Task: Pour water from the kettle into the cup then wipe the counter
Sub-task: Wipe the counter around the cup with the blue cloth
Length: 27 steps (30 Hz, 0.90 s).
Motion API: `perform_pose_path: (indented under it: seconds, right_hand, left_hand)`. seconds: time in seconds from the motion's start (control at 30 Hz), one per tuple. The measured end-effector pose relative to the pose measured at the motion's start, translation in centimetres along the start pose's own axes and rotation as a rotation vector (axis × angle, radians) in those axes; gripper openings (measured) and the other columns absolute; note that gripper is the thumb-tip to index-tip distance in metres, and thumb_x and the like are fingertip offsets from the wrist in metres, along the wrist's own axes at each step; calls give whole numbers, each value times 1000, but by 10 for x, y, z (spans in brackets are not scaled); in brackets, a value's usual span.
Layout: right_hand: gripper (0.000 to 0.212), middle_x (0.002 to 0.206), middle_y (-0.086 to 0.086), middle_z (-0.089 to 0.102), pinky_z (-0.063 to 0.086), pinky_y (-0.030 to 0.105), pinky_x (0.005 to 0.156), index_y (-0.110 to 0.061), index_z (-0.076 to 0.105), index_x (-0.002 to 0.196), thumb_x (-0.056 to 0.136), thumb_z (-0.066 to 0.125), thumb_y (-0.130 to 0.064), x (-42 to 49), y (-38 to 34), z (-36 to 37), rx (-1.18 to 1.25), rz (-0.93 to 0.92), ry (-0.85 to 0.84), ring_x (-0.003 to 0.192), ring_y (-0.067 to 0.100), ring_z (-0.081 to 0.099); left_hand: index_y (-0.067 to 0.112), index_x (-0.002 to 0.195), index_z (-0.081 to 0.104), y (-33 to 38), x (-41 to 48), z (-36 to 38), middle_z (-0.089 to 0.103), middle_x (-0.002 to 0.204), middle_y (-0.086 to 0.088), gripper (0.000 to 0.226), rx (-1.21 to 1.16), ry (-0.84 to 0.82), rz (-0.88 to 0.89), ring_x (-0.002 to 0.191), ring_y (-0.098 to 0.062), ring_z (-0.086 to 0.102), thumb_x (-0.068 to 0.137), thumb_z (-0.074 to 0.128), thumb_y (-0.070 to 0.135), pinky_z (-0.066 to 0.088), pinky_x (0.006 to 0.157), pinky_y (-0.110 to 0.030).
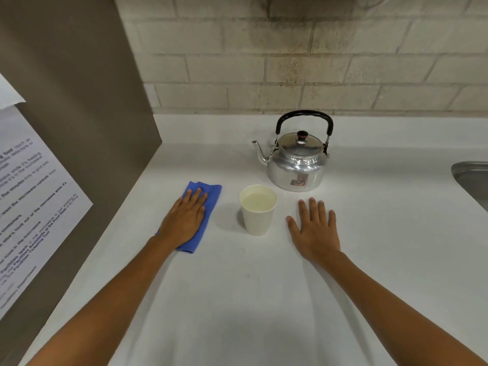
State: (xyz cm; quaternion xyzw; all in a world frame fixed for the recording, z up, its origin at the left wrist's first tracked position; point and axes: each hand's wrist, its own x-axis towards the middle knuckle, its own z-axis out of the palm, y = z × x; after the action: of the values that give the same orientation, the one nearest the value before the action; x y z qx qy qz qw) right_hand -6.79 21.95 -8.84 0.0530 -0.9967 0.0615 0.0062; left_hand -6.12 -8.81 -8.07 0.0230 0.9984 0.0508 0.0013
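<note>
Since cup (258, 209) is showing water, pour looks done; kettle (297, 159) sitting upright just behind cup. Left hand (184, 220) pressing flat on blue cloth (208, 204) left of cup, wiping pending. Right hand (315, 228) resting open, empty, right of cup.

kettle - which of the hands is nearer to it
Right. The right hand lies flat on the counter just in front of the kettle, slightly to its right. The left hand presses the blue cloth farther off, beyond the paper cup.
</note>
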Motion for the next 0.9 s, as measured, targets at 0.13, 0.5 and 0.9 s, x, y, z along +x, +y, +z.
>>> perform_pose_path:
  seconds: [0.13, 0.5, 0.9]
  right_hand:
    - [65, 159, 10, 5, 4, 49, 118, -16, 4, 148, 94, 13, -52, 0, -1, 0, 2, 1, 4, 145, 28, 0]
    - [64, 159, 10, 3, 3, 49, 119, -17, 3, 148, 94, 13, -52, 0, 0, -2, 14, -1, -23, 145, 28, -1]
    - [65, 159, 12, -1, 0, 49, 118, -16, -1, 148, 94, 12, -52, 0, 0, -4, 13, -6, -58, 145, 30, -3]
  left_hand:
    - [11, 144, -1, 25, -19, 2, -1, 157, -9, 51, 8, 22, -83, 144, -24, -3, 99, 14, 28, 2, 117, -34]
    - [22, 142, -9, 67, -113, 4, -15, 152, 7, 50, -86, 36, -24, 142, -11, -12, 98, 12, 32, -12, 112, -22]
    - [10, 143, 0, 161, -142, 17, 2, 155, -7, 51, -32, 156, -29, 144, -25, 1, 98, 18, 25, -7, 114, -39]
